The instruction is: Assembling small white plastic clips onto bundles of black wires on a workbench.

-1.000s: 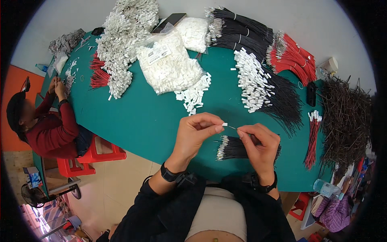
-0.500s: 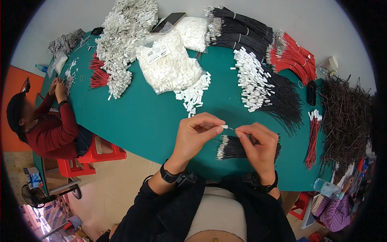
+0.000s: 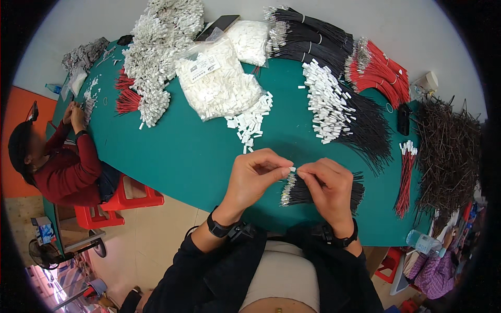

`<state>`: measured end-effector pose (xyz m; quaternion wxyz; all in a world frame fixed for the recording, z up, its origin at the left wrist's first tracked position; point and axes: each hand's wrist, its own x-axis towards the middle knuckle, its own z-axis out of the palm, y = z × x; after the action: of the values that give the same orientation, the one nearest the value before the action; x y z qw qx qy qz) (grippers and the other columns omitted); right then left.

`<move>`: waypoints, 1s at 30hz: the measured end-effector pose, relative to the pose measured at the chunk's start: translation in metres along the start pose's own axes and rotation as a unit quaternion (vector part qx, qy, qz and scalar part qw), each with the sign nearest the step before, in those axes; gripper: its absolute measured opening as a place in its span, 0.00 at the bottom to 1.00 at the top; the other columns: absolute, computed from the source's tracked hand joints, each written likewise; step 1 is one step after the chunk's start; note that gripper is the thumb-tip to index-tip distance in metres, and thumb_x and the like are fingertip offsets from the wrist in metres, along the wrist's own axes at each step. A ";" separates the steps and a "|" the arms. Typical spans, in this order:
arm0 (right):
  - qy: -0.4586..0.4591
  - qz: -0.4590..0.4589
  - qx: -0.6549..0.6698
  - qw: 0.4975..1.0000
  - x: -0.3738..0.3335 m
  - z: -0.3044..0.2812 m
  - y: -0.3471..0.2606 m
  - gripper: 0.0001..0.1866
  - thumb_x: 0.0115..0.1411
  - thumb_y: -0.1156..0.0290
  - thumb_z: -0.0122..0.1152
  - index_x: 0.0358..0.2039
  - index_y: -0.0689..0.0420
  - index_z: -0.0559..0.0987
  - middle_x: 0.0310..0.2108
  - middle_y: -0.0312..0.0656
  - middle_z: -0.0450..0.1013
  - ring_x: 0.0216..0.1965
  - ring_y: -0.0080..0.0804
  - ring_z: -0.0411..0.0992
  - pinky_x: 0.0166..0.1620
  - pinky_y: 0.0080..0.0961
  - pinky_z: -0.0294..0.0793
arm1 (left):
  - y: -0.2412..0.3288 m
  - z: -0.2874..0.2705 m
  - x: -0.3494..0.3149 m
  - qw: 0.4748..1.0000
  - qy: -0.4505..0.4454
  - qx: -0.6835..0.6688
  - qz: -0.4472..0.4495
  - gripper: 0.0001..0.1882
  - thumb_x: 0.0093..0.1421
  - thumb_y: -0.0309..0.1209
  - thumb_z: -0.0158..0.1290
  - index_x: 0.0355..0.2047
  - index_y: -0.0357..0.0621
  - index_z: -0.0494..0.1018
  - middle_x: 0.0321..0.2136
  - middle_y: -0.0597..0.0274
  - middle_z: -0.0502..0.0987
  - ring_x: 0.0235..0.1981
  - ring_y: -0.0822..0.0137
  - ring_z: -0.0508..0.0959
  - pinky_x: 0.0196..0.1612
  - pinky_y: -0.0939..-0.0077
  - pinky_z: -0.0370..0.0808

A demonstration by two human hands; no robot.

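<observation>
A small white plastic connector housing (image 3: pixel 292 169) sits pinched between thumb and forefinger of my left hand (image 3: pixel 253 175). My right hand (image 3: pixel 331 185) is closed on a thin wire, mostly hidden by its fingers, right up against the housing. Under my right hand lies a bundle of black wires (image 3: pixel 302 194) with bare metal terminals toward the left. Loose white housings (image 3: pixel 249 125) are scattered beyond my left hand, by a clear bag of the same housings (image 3: pixel 222 86). Farther right, black wires (image 3: pixel 368 133) are piled with white housings on their ends.
Black wire bundles (image 3: pixel 313 39) and red ones (image 3: pixel 383 75) line the back of the green table (image 3: pixel 172 156). A small red bundle (image 3: pixel 405 180) and a dark tangled heap (image 3: pixel 448 151) lie right. A co-worker in a red sweater (image 3: pixel 70 175) sits left. A bottle (image 3: pixel 425 242) is at the right edge.
My right fingers have moved left, closing the gap to the housing; the thin wire end seen between my hands is now hidden. My left hand has barely moved.
</observation>
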<state>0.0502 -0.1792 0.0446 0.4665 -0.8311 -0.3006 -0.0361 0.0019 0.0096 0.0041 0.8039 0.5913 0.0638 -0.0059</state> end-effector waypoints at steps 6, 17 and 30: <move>-0.043 0.019 0.004 0.999 -0.002 0.000 0.003 0.05 0.54 0.82 0.69 0.32 0.61 0.83 0.26 0.44 0.77 0.27 0.42 0.76 0.31 0.33 0.74 | -0.005 -0.005 -0.003 0.999 -0.008 -0.007 -0.032 0.08 0.59 0.15 0.64 0.39 0.34 0.83 0.33 0.62 0.82 0.36 0.74 0.81 0.42 0.80 0.79; 0.029 -0.143 -0.340 0.929 0.061 -0.058 0.043 0.05 0.53 0.77 0.66 0.32 0.60 0.80 0.33 0.46 0.76 0.40 0.49 0.73 0.47 0.43 0.69 | -0.011 -0.055 0.044 0.786 0.093 0.581 0.190 0.08 0.50 0.24 0.68 0.31 0.40 0.82 0.32 0.58 0.77 0.38 0.53 0.74 0.43 0.61 0.73; -0.245 -0.022 -0.158 0.956 -0.007 0.003 0.057 0.04 0.53 0.75 0.68 0.27 0.59 0.81 0.28 0.43 0.75 0.36 0.45 0.75 0.42 0.41 0.74 | 0.012 -0.037 0.048 0.953 0.028 0.303 0.000 0.04 0.61 0.24 0.64 0.33 0.37 0.80 0.35 0.63 0.82 0.38 0.72 0.79 0.40 0.78 0.74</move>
<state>0.0743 -0.2017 -0.0023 0.2407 -0.8709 -0.4138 0.1113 0.0470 0.0516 -0.0008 0.5848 0.8070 0.0817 -0.0085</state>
